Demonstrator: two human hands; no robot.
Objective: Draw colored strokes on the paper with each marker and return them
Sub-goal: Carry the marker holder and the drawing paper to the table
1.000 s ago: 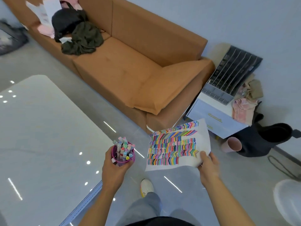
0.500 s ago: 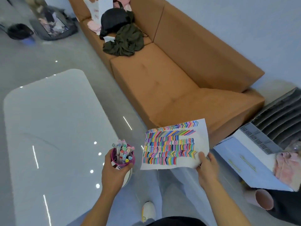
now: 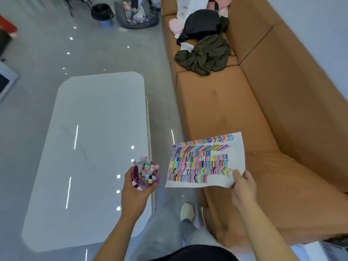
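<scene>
the left hand (image 3: pixel 134 193) is gripping a purple mesh cup (image 3: pixel 146 178) of capped markers (image 3: pixel 146 167); the right hand (image 3: pixel 243 186) is pinching the white stroke-covered paper sheet (image 3: pixel 203 161) at its corner.

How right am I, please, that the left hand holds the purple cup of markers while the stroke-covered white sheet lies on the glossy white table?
No: the head view shows the stroke-covered white sheet pinched by the right hand, off the glossy white table; the left hand holds the purple cup.

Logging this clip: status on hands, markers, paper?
Left hand grips marker cup, markers inside. Right hand pinches paper corner, strokes cover it. Neither on the table yet.
</scene>
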